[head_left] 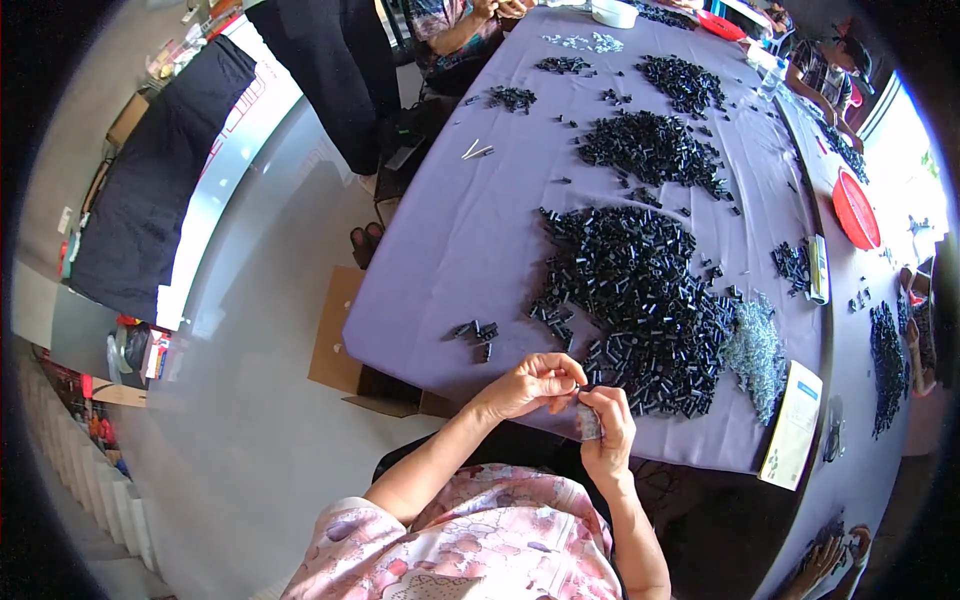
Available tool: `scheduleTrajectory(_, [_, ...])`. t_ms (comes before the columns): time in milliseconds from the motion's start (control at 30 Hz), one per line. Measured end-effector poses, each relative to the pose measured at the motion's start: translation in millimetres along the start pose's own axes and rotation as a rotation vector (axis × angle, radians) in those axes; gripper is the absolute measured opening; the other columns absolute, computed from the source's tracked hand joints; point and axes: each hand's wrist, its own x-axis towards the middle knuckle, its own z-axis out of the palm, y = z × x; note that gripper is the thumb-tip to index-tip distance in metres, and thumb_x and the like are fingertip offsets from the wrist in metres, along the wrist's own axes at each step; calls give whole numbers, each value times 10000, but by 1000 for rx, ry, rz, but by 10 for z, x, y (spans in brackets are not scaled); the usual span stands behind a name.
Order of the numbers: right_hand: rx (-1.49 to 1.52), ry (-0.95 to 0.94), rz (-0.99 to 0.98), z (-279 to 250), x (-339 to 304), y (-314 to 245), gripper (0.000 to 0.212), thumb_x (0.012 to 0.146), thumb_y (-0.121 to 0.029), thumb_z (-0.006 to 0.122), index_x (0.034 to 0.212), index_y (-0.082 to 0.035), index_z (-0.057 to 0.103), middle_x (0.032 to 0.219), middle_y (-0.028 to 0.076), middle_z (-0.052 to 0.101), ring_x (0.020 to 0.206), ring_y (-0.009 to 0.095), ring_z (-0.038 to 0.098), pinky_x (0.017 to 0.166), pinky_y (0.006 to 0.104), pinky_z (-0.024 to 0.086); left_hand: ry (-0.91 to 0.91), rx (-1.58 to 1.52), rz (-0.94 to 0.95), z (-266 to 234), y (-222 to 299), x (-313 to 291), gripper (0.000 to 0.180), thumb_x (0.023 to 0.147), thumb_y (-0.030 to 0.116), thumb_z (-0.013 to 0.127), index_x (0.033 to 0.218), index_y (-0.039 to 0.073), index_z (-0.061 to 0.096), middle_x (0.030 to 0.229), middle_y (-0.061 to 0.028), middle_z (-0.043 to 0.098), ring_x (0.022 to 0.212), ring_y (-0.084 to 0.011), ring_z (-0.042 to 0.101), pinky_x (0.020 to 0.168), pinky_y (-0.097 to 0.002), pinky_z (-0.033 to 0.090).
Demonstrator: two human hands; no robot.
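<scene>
A flat white booklet with blue and green print (pixel 793 424) lies at the near right edge of the purple table (pixel 470 250). A narrow white packet (pixel 818 268) lies further along its right side. A brown cardboard box (pixel 345 350) sits on the floor under its left edge.

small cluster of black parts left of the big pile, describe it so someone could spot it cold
Start at the purple table and find the biggest pile of black parts, just ahead of the hands. Look left of that pile, toward the table's near-left corner: the small cluster sits alone on bare cloth. It holds only a handful of pieces, clearly apart from the pile, unlike the dense heaps farther up the table.
</scene>
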Motion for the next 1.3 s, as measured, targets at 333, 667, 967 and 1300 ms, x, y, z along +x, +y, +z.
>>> scheduleTrajectory(333, [77, -36, 57, 69, -43, 134, 412, 608, 175, 526, 966, -21, 584, 912, 140, 559, 788, 307, 591, 683, 326, 488, -29, -86, -20, -43, -15, 24, 140, 906, 103, 590, 1020, 26, 616, 762, -5, 574, 659, -78, 541, 590, -210, 454])
scheduleTrajectory(667, [262, 22, 216, 16, -48, 57, 434, 629, 209, 470, 983, -10, 594, 948, 113, 535, 806, 217, 565, 675, 264, 465, -18, -41, 31, -6, -45, -7, 174, 912, 101, 578, 1070, 34, 605, 738, 18, 548, 645, -86, 529, 579, -212, 442])
scheduleTrajectory(967, [649, 144, 283, -67, 327, -76, 265, 807, 136, 582, 1049, 32, 557, 893, 63, 633, 776, 125, 631, 744, 252, 520, 172, -171, 150, 289, 65, -14, 171, 910, 121, 597, 1059, 39, 612, 752, -40, 606, 603, -110, 557, 545, -245, 448])
scheduleTrajectory(1300, [649, 178, 280, -65, 316, -76, 319, 827, 149, 535, 1108, 15, 607, 1004, 96, 658, 813, 143, 643, 761, 271, 532, 211, -127, 207, 359, 97, -48, 195, 892, 156, 618, 1046, 37, 632, 716, -23, 601, 597, -117, 535, 540, -265, 422])
